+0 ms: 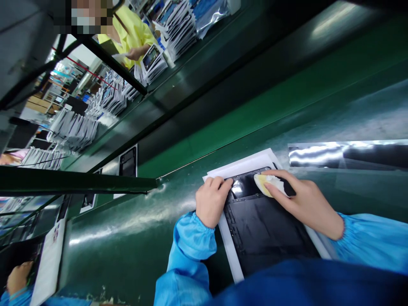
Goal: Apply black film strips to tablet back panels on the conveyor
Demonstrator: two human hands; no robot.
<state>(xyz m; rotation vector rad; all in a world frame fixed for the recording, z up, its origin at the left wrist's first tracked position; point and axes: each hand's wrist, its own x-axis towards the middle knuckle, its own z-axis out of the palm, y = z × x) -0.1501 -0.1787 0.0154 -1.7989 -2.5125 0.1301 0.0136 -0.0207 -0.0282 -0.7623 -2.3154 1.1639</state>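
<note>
A flat black tablet point(264, 229) lies on a white sheet point(239, 166) on the green surface, tilted in this view. My right hand point(302, 204) is shut on a crumpled yellow-white cloth point(267, 185), which is pressed against the tablet's far end. My left hand point(213, 202) rests flat across the tablet's left edge and the white sheet, its fingers touching the black surface. Light-blue sleeves cover both wrists. Part of the tablet's near end is hidden by a dark blue sleeve point(302, 284).
The green belt point(223, 140) runs diagonally beneath my hands, with a shiny silver-and-black strip point(347, 155) beyond. A dark green rail point(76, 180) crosses at left. Behind it stand several stacks of packaged items point(72, 129), a person in a yellow smock point(127, 38), and another person's hand point(19, 276).
</note>
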